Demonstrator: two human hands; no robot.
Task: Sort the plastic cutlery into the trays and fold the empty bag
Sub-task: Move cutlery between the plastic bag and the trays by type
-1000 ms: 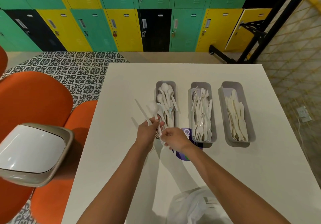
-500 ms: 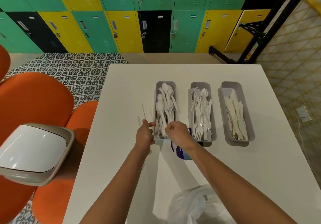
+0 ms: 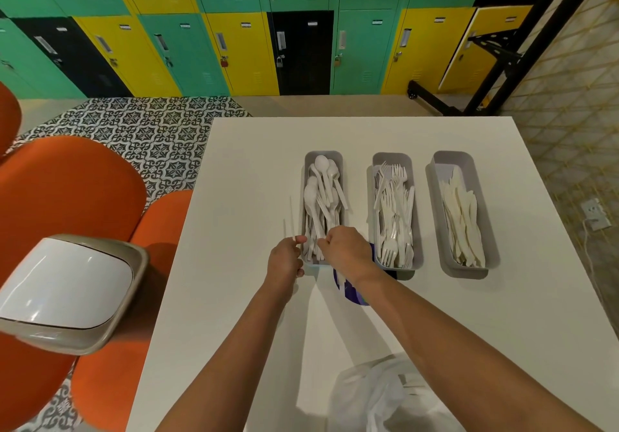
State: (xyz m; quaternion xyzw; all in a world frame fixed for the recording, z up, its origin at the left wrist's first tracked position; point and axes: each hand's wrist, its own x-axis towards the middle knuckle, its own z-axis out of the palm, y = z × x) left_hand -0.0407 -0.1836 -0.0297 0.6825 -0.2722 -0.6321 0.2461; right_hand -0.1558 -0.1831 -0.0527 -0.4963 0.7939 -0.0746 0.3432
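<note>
White table [image 3: 234, 297], three trays [image 3: 388, 160] (cutlery-filled), two hands [image 3: 345, 250]

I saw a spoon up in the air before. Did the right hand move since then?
Yes. The right hand went forward, away from the person, and now sits over the near end of the spoon tray.

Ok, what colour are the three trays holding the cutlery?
Light grey, all three trays, seen in the head view.

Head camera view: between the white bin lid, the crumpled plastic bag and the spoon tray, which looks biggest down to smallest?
1. White bin lid, though nearness to the camera may inflate it.
2. Plastic bag, partly cut off.
3. Spoon tray.
</note>
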